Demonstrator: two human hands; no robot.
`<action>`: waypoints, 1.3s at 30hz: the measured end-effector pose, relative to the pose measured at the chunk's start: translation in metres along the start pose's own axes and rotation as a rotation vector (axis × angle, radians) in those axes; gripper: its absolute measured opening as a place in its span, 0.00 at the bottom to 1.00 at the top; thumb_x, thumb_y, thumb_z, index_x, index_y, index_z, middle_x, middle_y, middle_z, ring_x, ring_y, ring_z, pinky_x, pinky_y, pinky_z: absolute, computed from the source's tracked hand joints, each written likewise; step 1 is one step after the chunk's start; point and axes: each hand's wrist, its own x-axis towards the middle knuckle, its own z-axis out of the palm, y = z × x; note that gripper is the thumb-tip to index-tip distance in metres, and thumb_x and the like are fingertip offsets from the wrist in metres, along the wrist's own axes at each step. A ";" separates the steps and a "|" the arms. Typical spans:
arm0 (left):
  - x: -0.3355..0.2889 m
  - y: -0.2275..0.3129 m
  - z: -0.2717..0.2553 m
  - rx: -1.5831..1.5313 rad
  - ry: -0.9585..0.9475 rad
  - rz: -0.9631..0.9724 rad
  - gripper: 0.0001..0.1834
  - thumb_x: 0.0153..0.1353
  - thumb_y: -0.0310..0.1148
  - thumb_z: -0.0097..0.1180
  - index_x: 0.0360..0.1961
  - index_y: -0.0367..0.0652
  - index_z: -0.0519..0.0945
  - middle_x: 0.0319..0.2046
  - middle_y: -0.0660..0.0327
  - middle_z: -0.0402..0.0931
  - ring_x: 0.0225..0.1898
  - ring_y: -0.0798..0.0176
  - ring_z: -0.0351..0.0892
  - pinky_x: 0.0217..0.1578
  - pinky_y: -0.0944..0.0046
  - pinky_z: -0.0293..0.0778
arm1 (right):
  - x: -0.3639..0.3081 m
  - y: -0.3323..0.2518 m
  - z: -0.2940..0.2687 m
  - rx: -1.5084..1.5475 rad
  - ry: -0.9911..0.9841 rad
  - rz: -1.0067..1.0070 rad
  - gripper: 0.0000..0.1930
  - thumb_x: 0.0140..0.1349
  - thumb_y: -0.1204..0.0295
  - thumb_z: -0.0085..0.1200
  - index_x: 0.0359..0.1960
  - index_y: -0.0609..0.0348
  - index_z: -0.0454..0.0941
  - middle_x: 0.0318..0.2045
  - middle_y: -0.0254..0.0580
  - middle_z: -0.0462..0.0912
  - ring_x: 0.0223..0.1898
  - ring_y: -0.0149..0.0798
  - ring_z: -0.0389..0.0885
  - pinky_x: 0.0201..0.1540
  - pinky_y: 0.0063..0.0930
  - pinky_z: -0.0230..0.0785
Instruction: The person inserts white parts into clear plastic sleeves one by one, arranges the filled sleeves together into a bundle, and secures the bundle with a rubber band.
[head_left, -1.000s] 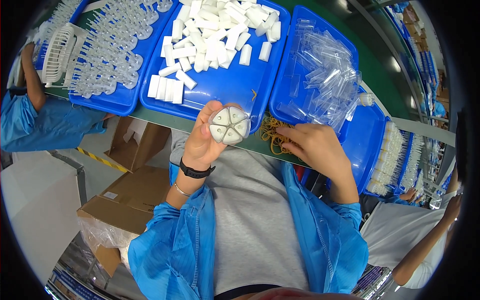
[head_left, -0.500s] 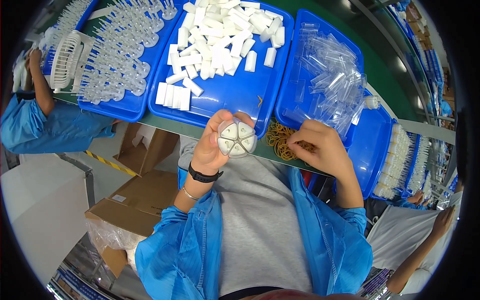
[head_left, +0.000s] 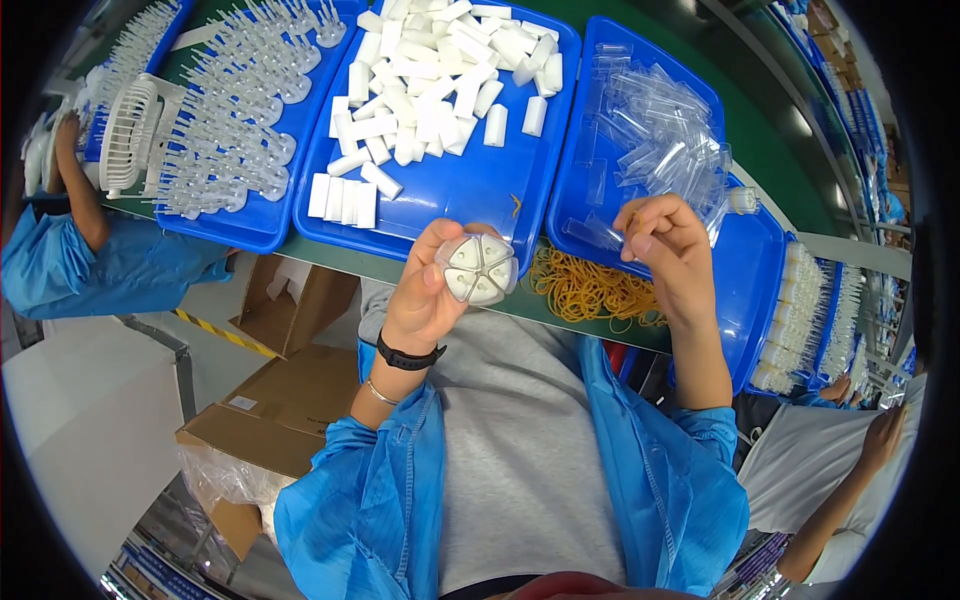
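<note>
My left hand [head_left: 425,290] is wrapped round a bundle of white wedge-shaped pieces [head_left: 480,270] in clear plastic sleeves. Its round, segmented end faces up, and several wedges with small holes meet at the centre. My right hand [head_left: 675,250] is raised over the near edge of the right tray, its thumb and fingers pinched together. A bit of yellowish rubber band [head_left: 634,224] shows at those fingertips, mostly hidden. Between and below my hands, a heap of yellow rubber bands [head_left: 590,288] lies on the green table edge.
A blue tray [head_left: 450,200] holds white foam-like blocks. Clear plastic sleeves [head_left: 660,130] fill the tray to its right. White pronged parts [head_left: 225,150] stand in the left tray. Cardboard boxes [head_left: 270,410] sit below left. Co-workers' arms [head_left: 85,190] show at both sides.
My right hand has lifted from the rubber band heap, moving up and slightly right with a band in its fingertips. The left hand tilts the bundle slightly and stays in place.
</note>
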 end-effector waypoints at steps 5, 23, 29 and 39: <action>-0.002 0.001 0.001 0.060 0.063 0.006 0.25 0.53 0.41 0.61 0.51 0.49 0.70 0.47 0.46 0.63 0.41 0.48 0.72 0.37 0.66 0.79 | 0.003 -0.007 0.006 -0.175 0.001 -0.043 0.09 0.53 0.86 0.51 0.30 0.58 0.67 0.28 0.38 0.74 0.28 0.25 0.75 0.32 0.16 0.66; -0.004 0.004 -0.001 -0.024 0.027 -0.026 0.24 0.54 0.34 0.61 0.51 0.43 0.69 0.52 0.49 0.68 0.52 0.52 0.71 0.50 0.56 0.73 | 0.017 -0.026 0.030 0.308 -0.074 0.215 0.07 0.57 0.85 0.48 0.32 0.59 0.65 0.32 0.50 0.80 0.29 0.34 0.82 0.25 0.19 0.68; -0.001 0.003 0.012 0.110 0.090 0.018 0.22 0.54 0.32 0.60 0.49 0.41 0.70 0.51 0.50 0.69 0.51 0.54 0.73 0.42 0.61 0.78 | 0.015 -0.009 0.018 -0.140 -0.158 -0.258 0.14 0.47 0.77 0.64 0.32 0.58 0.70 0.45 0.54 0.78 0.30 0.33 0.82 0.27 0.18 0.68; -0.002 -0.002 0.024 0.430 0.161 0.103 0.18 0.51 0.25 0.61 0.44 0.39 0.72 0.48 0.53 0.71 0.49 0.61 0.72 0.48 0.61 0.72 | 0.033 -0.037 0.068 -1.087 -0.597 -0.431 0.29 0.39 0.59 0.66 0.48 0.43 0.74 0.45 0.32 0.74 0.35 0.38 0.76 0.37 0.31 0.67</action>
